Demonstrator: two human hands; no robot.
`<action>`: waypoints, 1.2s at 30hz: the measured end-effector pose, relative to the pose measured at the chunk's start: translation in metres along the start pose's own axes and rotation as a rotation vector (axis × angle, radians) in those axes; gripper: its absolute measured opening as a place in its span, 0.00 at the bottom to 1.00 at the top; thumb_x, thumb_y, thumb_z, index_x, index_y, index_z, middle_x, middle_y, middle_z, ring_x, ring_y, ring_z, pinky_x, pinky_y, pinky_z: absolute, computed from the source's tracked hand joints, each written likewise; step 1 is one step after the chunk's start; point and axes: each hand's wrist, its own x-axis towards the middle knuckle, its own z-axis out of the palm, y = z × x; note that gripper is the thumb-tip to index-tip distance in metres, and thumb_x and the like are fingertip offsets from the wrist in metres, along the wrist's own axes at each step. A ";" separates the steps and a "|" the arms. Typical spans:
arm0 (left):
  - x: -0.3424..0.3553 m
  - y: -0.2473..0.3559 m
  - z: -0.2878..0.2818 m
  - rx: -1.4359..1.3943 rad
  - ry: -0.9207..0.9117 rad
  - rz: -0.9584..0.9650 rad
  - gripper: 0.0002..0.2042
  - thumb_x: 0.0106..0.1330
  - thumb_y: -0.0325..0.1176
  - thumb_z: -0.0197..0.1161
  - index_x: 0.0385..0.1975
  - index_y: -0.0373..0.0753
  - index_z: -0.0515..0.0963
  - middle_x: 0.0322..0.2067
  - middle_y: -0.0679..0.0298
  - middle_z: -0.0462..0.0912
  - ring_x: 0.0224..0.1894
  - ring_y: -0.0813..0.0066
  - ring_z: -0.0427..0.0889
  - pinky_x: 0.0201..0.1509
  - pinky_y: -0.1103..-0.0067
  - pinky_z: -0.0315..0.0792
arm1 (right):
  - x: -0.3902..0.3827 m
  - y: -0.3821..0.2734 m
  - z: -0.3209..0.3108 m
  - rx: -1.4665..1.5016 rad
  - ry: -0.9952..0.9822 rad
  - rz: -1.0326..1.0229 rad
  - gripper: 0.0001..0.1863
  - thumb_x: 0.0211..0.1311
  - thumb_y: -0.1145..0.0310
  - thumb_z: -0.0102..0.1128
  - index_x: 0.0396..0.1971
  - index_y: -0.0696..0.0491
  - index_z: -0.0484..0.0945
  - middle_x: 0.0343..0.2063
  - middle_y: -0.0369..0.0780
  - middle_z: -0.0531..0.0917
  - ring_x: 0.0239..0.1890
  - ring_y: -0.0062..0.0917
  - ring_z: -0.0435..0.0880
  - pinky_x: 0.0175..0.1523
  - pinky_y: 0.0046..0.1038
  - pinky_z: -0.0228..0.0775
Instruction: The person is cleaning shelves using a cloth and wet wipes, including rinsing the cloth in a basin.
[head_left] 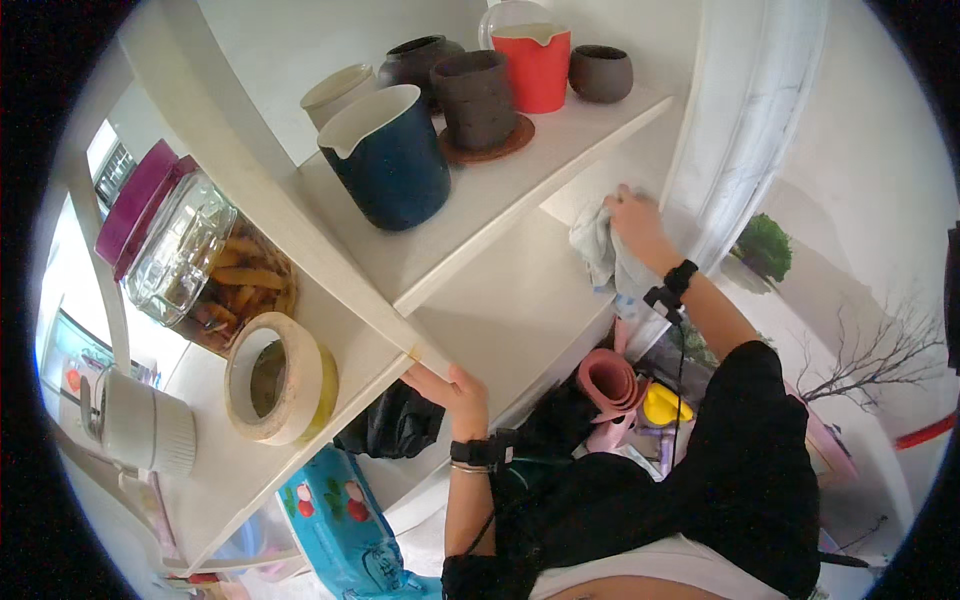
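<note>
Pinches crumpled pale fabric cloth [592, 245] in right grip [637, 225]; rests spread left grip [462, 395] at straight white divider [330, 260], apparently for support.

At the lower left of the frame, you have pale lettering on the blue packet [338, 525], seemingly too small and slanted to make out; you can read no words or numbers.
</note>
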 end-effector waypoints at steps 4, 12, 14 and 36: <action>-0.005 -0.002 0.002 0.012 -0.001 0.005 0.37 0.68 0.57 0.37 0.60 0.23 0.50 0.61 0.36 0.50 0.63 0.41 0.51 0.66 0.59 0.44 | 0.010 0.011 -0.038 0.513 0.233 0.229 0.12 0.53 0.73 0.56 0.40 0.52 0.73 0.41 0.41 0.74 0.37 0.35 0.76 0.42 0.33 0.70; -0.008 -0.006 0.003 0.013 -0.020 -0.006 0.39 0.67 0.58 0.37 0.60 0.22 0.49 0.62 0.36 0.48 0.65 0.41 0.48 0.67 0.60 0.41 | 0.031 -0.037 -0.061 1.024 0.901 0.211 0.23 0.54 0.76 0.57 0.51 0.63 0.63 0.46 0.50 0.70 0.44 0.33 0.71 0.50 0.30 0.66; -0.011 -0.009 0.000 -0.052 -0.064 0.005 0.40 0.68 0.57 0.38 0.61 0.21 0.45 0.63 0.35 0.45 0.66 0.41 0.45 0.69 0.62 0.38 | 0.038 -0.040 -0.058 0.744 0.916 0.141 0.21 0.56 0.71 0.57 0.49 0.63 0.65 0.46 0.50 0.70 0.46 0.38 0.71 0.54 0.32 0.64; -0.010 0.002 0.002 0.020 0.082 -0.005 0.32 0.62 0.58 0.44 0.50 0.33 0.70 0.46 0.45 0.73 0.47 0.39 0.71 0.48 0.59 0.65 | 0.072 -0.054 0.054 0.039 -0.139 -0.084 0.16 0.51 0.64 0.58 0.39 0.54 0.75 0.42 0.43 0.79 0.47 0.34 0.76 0.58 0.36 0.61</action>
